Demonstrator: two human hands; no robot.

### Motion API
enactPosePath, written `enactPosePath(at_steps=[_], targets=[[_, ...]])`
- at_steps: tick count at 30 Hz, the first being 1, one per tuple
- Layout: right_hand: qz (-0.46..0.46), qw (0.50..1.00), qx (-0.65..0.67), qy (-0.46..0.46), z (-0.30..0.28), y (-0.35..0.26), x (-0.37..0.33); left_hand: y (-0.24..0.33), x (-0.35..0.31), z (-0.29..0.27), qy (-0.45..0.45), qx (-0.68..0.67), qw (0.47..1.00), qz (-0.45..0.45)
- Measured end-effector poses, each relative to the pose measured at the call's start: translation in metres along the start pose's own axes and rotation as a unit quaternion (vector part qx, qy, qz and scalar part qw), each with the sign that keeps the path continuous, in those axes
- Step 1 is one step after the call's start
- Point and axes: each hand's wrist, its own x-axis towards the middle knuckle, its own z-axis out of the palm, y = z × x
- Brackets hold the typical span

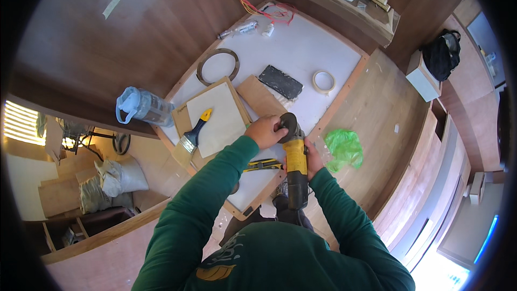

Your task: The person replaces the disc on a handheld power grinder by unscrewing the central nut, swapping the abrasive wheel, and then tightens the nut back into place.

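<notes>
A yellow-and-black angle grinder (pixel 297 167) is held over the near edge of the white-topped table, its dark disc end away from me. My right hand (pixel 314 159) wraps round the right side of its yellow body. My left hand (pixel 264 131) pinches the edge of the dark round disc (pixel 289 122) at the grinder's head. Whether the disc is fixed to the grinder cannot be made out. Below my left hand lies a yellow-and-black utility knife (pixel 263 165). A paintbrush (pixel 195 131) with a dark blue and yellow handle rests on a pale board (pixel 218 121) to the left.
On the table (pixel 334 48) lie a black sanding block (pixel 280 82), a tape roll (pixel 323 82), a brown ring (pixel 218 67) and red wires (pixel 280 13). A blue water bottle (pixel 144 107) stands at the left edge. Green plastic (pixel 343 150) is on the right; a shelf (pixel 334 2) overhangs the far side.
</notes>
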Motion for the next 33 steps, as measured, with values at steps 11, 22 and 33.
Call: enactPosePath(at_steps=[11, 22, 33], targets=[[0.015, 0.999, 0.044, 0.013, 0.001, -0.001, -0.006, -0.017, 0.007, 0.006, -0.049, -0.078, 0.996, 0.007], [-0.032, 0.996, -0.005, 0.082, 0.018, -0.008, -0.016, 0.006, -0.046, 0.044, 0.046, -0.01, 0.998, -0.043], [-0.036, 0.987, -0.062, 0.143, 0.022, -0.01, -0.031, 0.016, -0.054, 0.07, 0.15, 0.172, 0.973, 0.021]])
